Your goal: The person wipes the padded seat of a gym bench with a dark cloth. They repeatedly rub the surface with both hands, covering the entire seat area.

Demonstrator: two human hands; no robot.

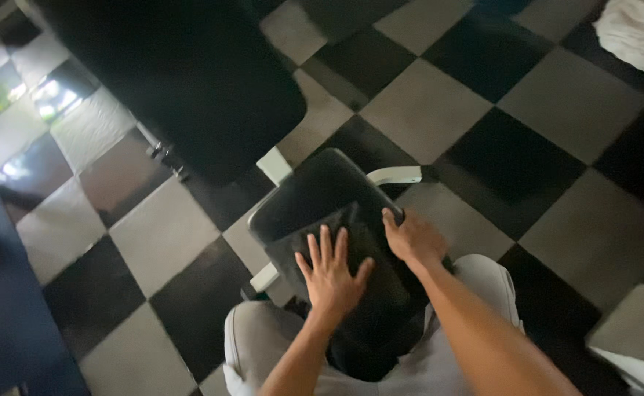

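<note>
Below me, on the checkered floor (439,110), I see a black chair (314,198) (white frame) between my knees. My left hand (331,273) lies flat and spread on its dark seat; my right hand (412,238) curls over the seat's edge, gripping it.

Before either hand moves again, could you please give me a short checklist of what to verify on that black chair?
1. Left hand flat on the black chair, fingers spread: ok.
2. Right hand curled over the chair's right edge: ok.
3. Firm grip by either hand: cannot tell.
4. White armrest free of both hands: ok.
5. Checkered floor beyond the chair bare: ok.
6. Chair base and wheels: hidden, cannot tell.
</note>
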